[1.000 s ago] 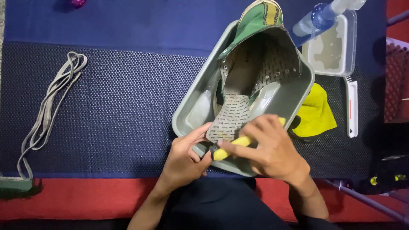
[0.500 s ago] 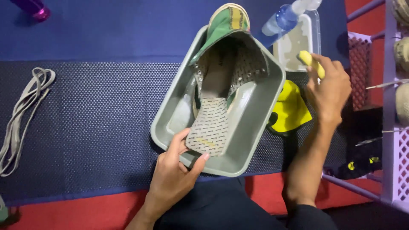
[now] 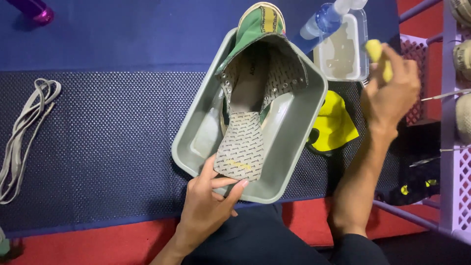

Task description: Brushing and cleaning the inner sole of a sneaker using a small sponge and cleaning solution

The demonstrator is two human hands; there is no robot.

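Grey metal, the tray (image 3: 294, 162) — landmark for all else, tilted on the dotted dark mat (image 3: 108, 147). At its near rim, the left hand (image 3: 208, 203), fingers pinched on the heel end of the patterned insole (image 3: 243, 149), thumb on top, holding it half pulled out. Inside the tray, the green shoe (image 3: 262, 54), toe pointing away over the far rim, tongue laid open. Just right of the tray, a yellow cloth (image 3: 336, 122) on the mat. Far right of the tray and raised, the right hand (image 3: 390, 95), closed around a yellow brush handle (image 3: 377, 54), bristles hidden. Just beyond the tray's far right corner, a clear tub (image 3: 343, 51) with cloudy liquid, a spray bottle (image 3: 324, 22) lying across its edge. Well left of the tray, loose grey laces (image 3: 27, 132).

Risks, as a judgement: insole slipping from a light pinch; tub or bottle knocked over by the raised hand so close beside them, liquid then spilling on the mat.

Against half a second ago: right hand higher and nearer the tub — brush carried further from the tray; left hand's hold unchanged.
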